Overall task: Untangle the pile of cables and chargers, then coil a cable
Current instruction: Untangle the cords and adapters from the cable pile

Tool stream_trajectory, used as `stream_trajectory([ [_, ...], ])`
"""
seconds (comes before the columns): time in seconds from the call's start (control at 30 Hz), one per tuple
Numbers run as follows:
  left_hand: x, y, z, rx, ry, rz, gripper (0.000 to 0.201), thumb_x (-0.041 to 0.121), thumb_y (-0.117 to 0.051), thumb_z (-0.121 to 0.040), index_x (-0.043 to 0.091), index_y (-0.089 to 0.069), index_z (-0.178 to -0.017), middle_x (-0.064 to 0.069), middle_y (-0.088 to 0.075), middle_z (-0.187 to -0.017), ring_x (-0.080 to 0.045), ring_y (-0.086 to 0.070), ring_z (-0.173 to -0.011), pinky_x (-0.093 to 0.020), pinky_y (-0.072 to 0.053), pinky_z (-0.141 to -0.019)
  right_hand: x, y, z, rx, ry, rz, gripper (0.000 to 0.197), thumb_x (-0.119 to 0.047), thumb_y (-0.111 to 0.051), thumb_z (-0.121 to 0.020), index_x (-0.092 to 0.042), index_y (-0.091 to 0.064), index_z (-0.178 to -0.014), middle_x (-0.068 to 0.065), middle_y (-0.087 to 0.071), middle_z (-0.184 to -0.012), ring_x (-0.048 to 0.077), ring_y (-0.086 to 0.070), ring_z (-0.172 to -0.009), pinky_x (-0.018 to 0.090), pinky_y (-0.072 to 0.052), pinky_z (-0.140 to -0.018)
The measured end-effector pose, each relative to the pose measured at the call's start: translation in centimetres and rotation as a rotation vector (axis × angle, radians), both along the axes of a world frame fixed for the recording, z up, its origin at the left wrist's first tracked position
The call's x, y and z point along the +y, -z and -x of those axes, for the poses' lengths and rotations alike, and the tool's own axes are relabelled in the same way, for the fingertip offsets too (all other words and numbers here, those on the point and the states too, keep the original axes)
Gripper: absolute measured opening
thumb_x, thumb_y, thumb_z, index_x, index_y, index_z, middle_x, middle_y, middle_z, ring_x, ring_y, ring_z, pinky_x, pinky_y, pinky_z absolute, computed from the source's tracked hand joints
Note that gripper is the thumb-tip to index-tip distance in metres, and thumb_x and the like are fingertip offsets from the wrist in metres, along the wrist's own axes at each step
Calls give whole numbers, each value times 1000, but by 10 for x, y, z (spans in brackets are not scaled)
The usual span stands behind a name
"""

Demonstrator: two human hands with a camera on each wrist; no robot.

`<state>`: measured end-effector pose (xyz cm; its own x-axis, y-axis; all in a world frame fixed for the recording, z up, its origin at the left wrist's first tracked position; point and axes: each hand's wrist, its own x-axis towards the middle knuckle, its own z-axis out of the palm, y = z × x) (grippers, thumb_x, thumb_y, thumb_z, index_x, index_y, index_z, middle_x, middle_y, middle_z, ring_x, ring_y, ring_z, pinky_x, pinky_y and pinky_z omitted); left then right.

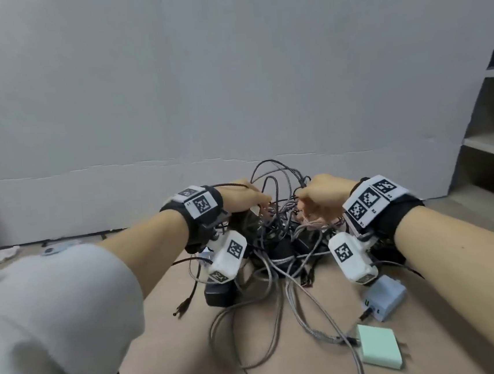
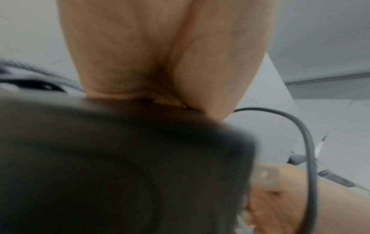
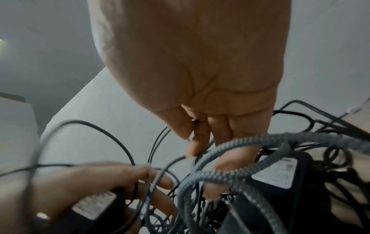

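I have both hands in the tangled pile of black and grey braided cables [image 1: 278, 238] at the middle of the brown floor [image 1: 177, 350]. My left hand [image 1: 244, 199] curls round a black adapter brick [image 2: 112, 166] and thin strands; my right hand [image 3: 202, 88] pinches a thin black cable [image 3: 158, 142]. The cords look limp and light, the bricks heavy: I would grip near the plugs.

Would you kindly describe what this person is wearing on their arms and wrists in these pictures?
Each wrist carries a black fabric wrist strap topped with a white plate of black-and-white square markers. A white boxy camera housing, also marked, hangs under each wrist. The left arm has a light grey pushed-up sleeve; the right forearm is bare. No gloves are worn, and the fingers are bare.
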<state>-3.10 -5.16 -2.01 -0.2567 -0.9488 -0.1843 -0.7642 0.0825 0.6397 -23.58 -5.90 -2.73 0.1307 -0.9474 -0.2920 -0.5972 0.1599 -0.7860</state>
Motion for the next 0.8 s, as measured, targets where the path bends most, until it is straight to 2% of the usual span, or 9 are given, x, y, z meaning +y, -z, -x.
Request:
stream_trajectory([
  [0.1, -16, 16, -3, -33, -81, 58, 26, 40, -63, -89, 20, -75, -78, -13, -76, -105, -28, -68, -86, -43, -55, -87, 2, -5, 13, -114, 63, -18, 35, -19, -43, -105, -8, -54, -73, 12, -53, -72, 20, -46, -53, 24, -44, -45],
  [0.23, -14, 3, -1, -34, -1, 83, 23, 40, -64, -96, 19, -75, -97, 1, -75, -95, -14, -63, -75, -26, -48, -70, 7, -23, 37, -209, 242, 149, 25, -15, -42, -103, -9, -50, -80, 12, -63, -74, 22, -57, -61, 28, -53, -53],
  [0.3, -6, -14, 5, 128, 83, 81, 19, 32, -68, -95, 26, -75, -111, 4, -75, -105, -7, -66, -80, -22, -49, -71, 7, -27, 48, -337, 335, 212, 23, -12, -38, -101, -11, -43, -79, 15, -64, -75, 25, -60, -62, 30, -52, -55],
  [0.4, 4, -44, 15, 422, 156, 60, 28, 23, -67, -96, 34, -71, -121, 6, -70, -118, -8, -68, -76, -27, -54, -67, 7, -30, 55, -508, 478, 274, 23, -13, -32, -102, -12, -38, -80, 19, -62, -75, 27, -60, -63, 32, -48, -57],
  [0.47, 8, -63, 25, 601, 119, 84, 33, 16, -67, -96, 29, -68, -127, 1, -67, -115, -14, -67, -71, -26, -54, -58, 5, -28, 60, -609, 580, 299, 15, -11, -29, -100, -9, -40, -91, 20, -62, -74, 27, -60, -60, 31, -46, -54],
  [0.53, 10, -78, 35, 700, 52, 71, 34, 10, -67, -95, 19, -65, -128, -6, -65, -114, -18, -66, -65, -25, -53, -51, 4, -26, 67, -688, 655, 272, 19, -5, -25, -94, -9, -41, -104, 20, -61, -73, 25, -58, -57, 28, -45, -51],
  [0.6, 8, -82, 40, 611, -39, -25, 27, 12, -69, -93, 10, -63, -119, -13, -65, -106, -20, -64, -61, -26, -52, -48, 5, -26, 75, -782, 700, 208, 21, -3, -23, -90, -8, -43, -96, 18, -60, -74, 24, -56, -57, 25, -45, -47],
  [0.7, 4, -80, 39, 291, -67, -183, 27, 23, -69, -95, 4, -63, -113, -12, -70, -95, -19, -63, -57, -27, -52, -49, 5, -28, 90, -945, 770, 205, 24, -4, -25, -91, -9, -46, -81, 14, -54, -70, 21, -50, -55, 20, -41, -45],
  [0.8, 8, -85, 39, 362, -61, -150, 23, 20, -63, -99, 0, -68, -107, -13, -72, -94, -16, -58, -50, -25, -49, -45, -1, -32, 113, -1019, 912, 363, 29, -6, -28, -97, -7, -55, -89, 9, -53, -63, 18, -51, -42, 23, -44, -43],
])
